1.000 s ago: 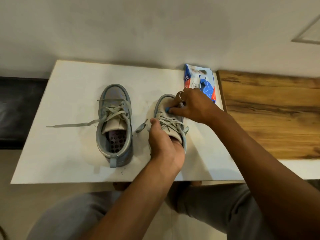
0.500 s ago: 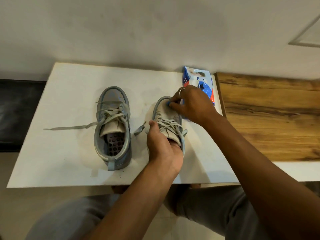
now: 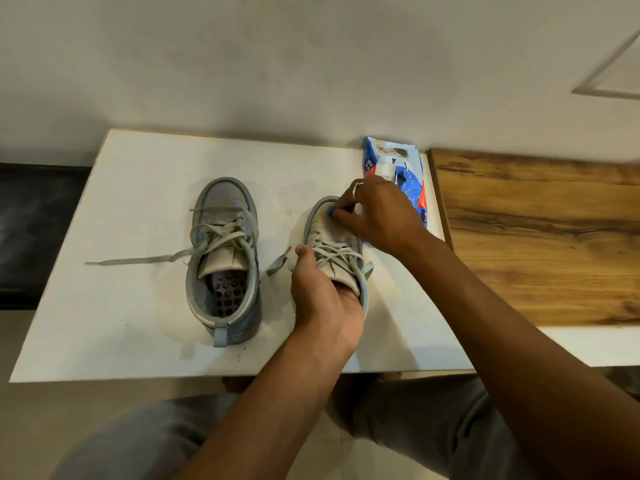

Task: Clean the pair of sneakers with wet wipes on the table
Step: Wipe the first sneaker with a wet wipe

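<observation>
One shoe: sat right of middle, on the table.
Left hand: gripped its back.
Right hand: pinched a blue wipe on its toe.
Tip: needed a firm hold, soft rubs.

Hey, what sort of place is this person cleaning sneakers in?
Likely a room in a home: a plain white table against a bare painted wall, a wood-grain counter beside it, and a wipes pack.
</observation>
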Demonstrator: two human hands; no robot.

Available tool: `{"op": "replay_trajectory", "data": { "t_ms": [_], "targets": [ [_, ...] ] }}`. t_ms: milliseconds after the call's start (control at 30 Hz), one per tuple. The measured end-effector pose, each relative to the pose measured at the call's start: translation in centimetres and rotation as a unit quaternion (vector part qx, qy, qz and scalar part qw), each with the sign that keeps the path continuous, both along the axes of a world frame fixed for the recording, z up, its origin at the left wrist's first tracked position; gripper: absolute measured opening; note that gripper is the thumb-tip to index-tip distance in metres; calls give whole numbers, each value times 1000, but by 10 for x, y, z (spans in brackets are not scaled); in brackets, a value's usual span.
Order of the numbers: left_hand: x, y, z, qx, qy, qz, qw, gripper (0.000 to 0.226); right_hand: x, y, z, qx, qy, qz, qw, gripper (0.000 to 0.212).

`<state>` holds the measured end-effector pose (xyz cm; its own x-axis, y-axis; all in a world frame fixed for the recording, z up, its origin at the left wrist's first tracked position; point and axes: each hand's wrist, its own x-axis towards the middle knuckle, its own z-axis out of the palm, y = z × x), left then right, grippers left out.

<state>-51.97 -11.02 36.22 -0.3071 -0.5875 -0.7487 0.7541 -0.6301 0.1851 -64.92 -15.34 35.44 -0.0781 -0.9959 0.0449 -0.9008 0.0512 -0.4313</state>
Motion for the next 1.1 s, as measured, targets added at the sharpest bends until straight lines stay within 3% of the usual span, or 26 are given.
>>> {"op": "replay_trajectory", "data": {
  "t_ms": [133, 233, 367, 467, 567, 633, 767, 833, 933, 1033, 1100],
  "targets": [
    [0, 0, -3, -4, 18, 9, 1000, 46, -2, 6, 1, 70, -71, 37, 994, 17],
    [0, -1, -5, 2, 17, 3, 1000, 47, -11, 4, 3, 85, -37, 39, 995, 18],
    [0, -1, -4, 10, -1, -5, 1000, 46, -8, -1, 1, 12, 24, -21, 999, 21],
    [1, -1, -2, 6, 8, 7, 1000, 46, 4, 1, -1, 15, -44, 1, 999, 18],
    [1, -2, -3, 0, 14, 8, 1000, 46, 0, 5, 3, 83, -91, 34, 992, 15],
    [0, -2, -3, -1, 10, -1, 1000, 47, -8, 4, 4, 100, -77, 28, 992, 18],
    [0, -1, -2, 10, -8, -3, 1000, 46, -6, -1, -2, 13, 14, -25, 999, 20],
    [1, -2, -2, 9, 1, 3, 1000, 46, 4, -1, -3, -9, -7, -16, 1000, 18],
    [2, -2, 0, 3, 10, 9, 1000, 46, 5, 3, 3, 54, -78, 22, 995, 18],
    [2, -2, 3, 3, 6, 1, 1000, 47, -7, 3, 4, 107, -76, 31, 991, 15],
    [2, -2, 5, 5, -2, -7, 1000, 47, -10, -2, -1, 74, -33, 9, 997, 16]
  ]
}}
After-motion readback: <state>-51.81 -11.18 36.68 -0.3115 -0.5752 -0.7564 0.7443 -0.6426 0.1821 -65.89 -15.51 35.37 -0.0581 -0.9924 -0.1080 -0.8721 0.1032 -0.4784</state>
